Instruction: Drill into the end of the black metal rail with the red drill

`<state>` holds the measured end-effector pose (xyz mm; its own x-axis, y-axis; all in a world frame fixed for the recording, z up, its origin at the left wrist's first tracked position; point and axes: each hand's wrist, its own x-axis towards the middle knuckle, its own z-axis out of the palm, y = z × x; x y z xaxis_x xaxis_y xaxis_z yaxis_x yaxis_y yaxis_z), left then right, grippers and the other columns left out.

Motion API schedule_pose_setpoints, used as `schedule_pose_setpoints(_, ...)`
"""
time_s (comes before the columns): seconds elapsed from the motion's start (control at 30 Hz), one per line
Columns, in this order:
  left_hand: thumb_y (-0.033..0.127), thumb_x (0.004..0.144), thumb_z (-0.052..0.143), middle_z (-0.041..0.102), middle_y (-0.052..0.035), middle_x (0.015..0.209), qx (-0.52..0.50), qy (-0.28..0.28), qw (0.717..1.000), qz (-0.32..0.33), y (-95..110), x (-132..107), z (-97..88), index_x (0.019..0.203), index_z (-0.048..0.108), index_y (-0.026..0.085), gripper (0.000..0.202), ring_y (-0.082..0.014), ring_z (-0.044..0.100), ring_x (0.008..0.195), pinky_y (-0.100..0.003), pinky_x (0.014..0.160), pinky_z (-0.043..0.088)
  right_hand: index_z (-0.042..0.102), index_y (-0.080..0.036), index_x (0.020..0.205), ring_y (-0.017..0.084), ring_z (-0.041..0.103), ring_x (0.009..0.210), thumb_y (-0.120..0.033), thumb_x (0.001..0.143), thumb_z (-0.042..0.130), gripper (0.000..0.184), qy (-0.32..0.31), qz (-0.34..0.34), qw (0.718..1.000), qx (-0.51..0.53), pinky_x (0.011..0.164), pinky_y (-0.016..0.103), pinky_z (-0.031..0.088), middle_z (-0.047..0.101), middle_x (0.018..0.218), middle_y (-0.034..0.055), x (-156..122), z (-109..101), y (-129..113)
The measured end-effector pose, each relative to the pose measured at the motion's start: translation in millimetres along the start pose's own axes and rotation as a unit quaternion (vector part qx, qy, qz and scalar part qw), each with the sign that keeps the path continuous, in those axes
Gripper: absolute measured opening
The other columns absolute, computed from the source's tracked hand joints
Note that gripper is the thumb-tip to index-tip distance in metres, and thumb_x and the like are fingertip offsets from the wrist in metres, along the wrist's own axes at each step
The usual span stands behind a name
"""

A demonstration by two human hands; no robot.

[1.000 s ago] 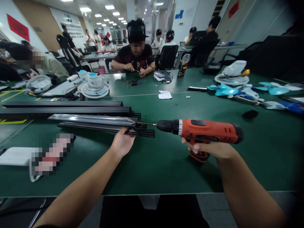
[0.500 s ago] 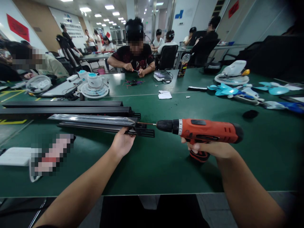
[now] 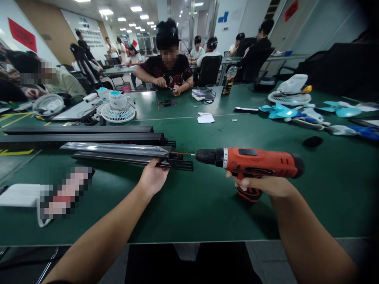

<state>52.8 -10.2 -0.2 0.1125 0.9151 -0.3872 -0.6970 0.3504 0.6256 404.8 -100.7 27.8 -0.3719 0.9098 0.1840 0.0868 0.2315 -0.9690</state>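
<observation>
Scanning left to right across the green table [image 3: 189, 205]:

Far left edge: white flat item [image 3: 17, 194] lying beside a blurred patch, well apart from both hands.

Back left: two long black rails [image 3: 83, 133] lying side by side, parallel to the near edge; behind them a small white fan [image 3: 118, 107] and a round fan grille [image 3: 48, 104].

Left of centre: long black strip with a shiny top face [image 3: 118, 152], lying flat, its right end closed by a black end piece [image 3: 177, 159].

Left hand [image 3: 152, 177]: fingers curled onto the near side of the strip just beside the end piece, thumb up against its edge, pressing it to the table; forearm reaching in from lower left.

Centre: thin bit [image 3: 183, 154] of the drill, horizontal, tip touching the end piece.

Right of centre: orange cordless drill [image 3: 254, 162], held level, black chuck pointing left.

Right hand [image 3: 260, 185]: closed around the drill's handle below the body, fingers wrapped tight.

Back centre: a person in a dark shirt [image 3: 168, 71] seated across the table, both hands on small parts; white paper scraps [image 3: 205, 117] nearer.

Right: blue fan blades [image 3: 278, 111] and a white fan housing [image 3: 291, 90], well apart from the drill; small black object [image 3: 313, 141] nearer.
</observation>
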Motion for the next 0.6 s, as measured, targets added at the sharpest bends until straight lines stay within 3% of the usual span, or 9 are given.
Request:
schedule_pose_setpoints(0.33,0.009,0.101,0.061,0.088,-0.0075,0.106,-0.003,0.008,1.0,-0.001,1.2,-3.4,3.5,0.132,0.085,0.02,0.041,-0.0209,0.081,0.102,-0.033,0.106,0.063,0.089,-0.023,0.112,0.016,0.069,0.06,-0.052,0.101,0.092,0.031,-0.001,-0.009,1.0,-0.001,0.06,0.028,0.068,0.071,0.067,-0.0011,-1.0,-0.6,2.0)
schedule_pose_setpoints(0.6,0.01,0.102,0.061,0.089,-0.0071,0.108,0.0,-0.003,1.0,0.003,0.2,0.5,-0.4,0.135,0.083,0.02,0.042,-0.0209,0.081,0.102,-0.034,0.105,0.063,0.089,-0.023,0.109,0.017,0.072,0.065,-0.047,0.1,0.093,0.026,0.008,-0.006,1.0,-0.006,0.063,0.028,0.07,0.078,0.08,0.003,-2.5,-1.5,5.3)
